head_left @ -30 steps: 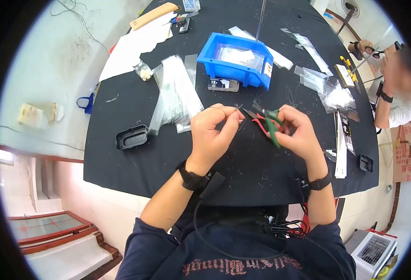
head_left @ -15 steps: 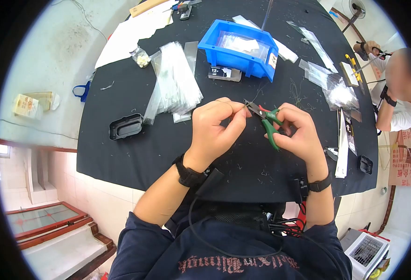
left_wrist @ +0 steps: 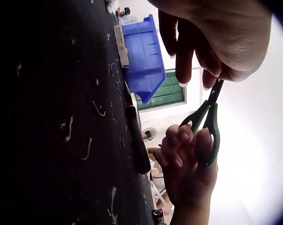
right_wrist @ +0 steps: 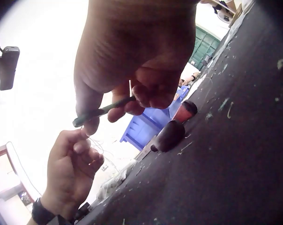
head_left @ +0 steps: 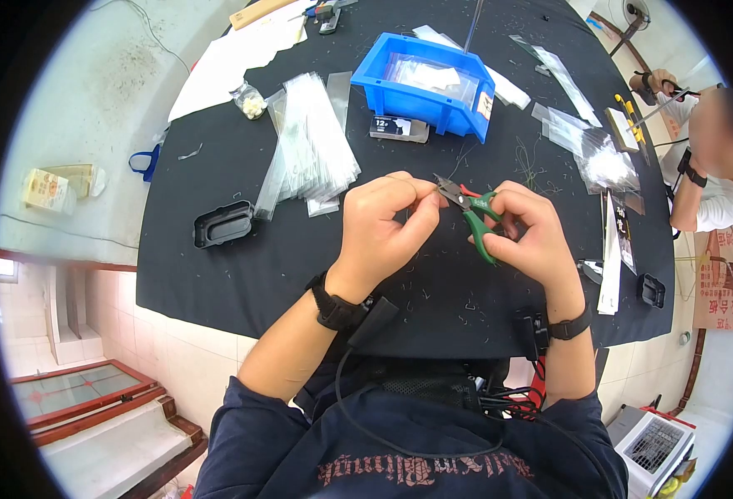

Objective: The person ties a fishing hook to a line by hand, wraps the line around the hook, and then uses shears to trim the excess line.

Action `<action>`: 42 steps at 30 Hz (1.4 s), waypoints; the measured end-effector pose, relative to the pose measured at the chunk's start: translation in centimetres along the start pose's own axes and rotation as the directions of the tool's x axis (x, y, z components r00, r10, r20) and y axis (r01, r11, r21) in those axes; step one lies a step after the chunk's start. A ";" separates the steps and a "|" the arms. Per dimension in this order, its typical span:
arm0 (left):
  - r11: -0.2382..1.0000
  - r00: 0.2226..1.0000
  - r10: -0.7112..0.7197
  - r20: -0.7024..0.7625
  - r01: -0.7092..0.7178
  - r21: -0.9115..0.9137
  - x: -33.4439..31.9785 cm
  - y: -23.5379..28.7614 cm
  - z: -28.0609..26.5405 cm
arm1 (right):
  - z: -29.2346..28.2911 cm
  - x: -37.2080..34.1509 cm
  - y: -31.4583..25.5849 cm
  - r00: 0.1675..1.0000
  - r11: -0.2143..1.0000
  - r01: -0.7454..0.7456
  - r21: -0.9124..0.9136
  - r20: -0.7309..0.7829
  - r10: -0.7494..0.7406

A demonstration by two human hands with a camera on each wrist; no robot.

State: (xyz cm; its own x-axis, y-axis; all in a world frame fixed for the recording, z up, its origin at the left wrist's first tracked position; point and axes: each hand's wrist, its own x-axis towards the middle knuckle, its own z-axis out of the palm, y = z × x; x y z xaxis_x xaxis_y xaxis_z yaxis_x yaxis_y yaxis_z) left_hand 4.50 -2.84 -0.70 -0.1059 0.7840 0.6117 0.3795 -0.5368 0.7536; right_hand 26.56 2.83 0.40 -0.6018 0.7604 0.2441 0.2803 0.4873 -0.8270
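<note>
Cutters met the pinched fingertips, on the person's side of the blue bin.
The right hand (head_left: 534, 229) gripped the green-handled cutters (head_left: 483, 205), fingers and thumb round the handles, and the blades reached the left hand's tips. The left hand (head_left: 387, 229) pinched a thin thread (head_left: 460, 164) between thumb and forefinger; whether the blades touched it was too small to tell. Both hands were nearer the person than the blue bin (head_left: 416, 112), as was a tool with red-and-black handles (right_wrist: 170, 137) lying on the dark cloth (head_left: 300, 270). A small box (head_left: 398, 128) sat just at the bin's near side, clear strips (head_left: 312, 141) lay left of it, and plastic bags (head_left: 604, 162) lay to its right.
</note>
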 end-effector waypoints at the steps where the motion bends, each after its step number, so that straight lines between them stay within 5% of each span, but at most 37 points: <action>1: 1.000 1.000 0.000 0.000 0.000 0.000 0.0 0.0 0.0 | 0.0 0.0 0.0 1.000 1.000 0.000 0.000 0.000 0.000; 28: 0.999 1.000 0.010 0.002 -0.010 0.033 -0.1 0.0 0.1 | 0.3 0.0 0.2 0.999 0.999 0.035 0.016 -0.019 -0.034; 34: 0.997 0.997 -0.063 0.039 0.061 0.047 -0.1 0.2 -0.1 | 0.6 0.2 -0.8 0.982 0.989 -0.085 0.118 -0.158 0.103; 37: 0.995 0.995 -0.091 0.033 0.090 0.049 0.0 0.4 -0.2 | 0.0 0.5 -0.2 0.948 0.984 0.110 -0.140 -0.281 -0.146; 42: 0.993 0.993 -0.115 0.028 0.115 -0.003 -0.1 0.4 0.0 | -0.3 0.1 0.0 0.979 0.997 0.049 -0.055 -0.196 -0.059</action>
State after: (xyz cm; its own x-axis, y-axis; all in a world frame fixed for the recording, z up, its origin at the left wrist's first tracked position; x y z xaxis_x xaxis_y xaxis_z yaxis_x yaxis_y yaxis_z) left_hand 4.64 -3.16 -0.51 -0.1231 0.8487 0.5143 0.3618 -0.4442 0.8196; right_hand 26.72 3.06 0.59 -0.4593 0.7997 0.3866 0.2912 0.5467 -0.7850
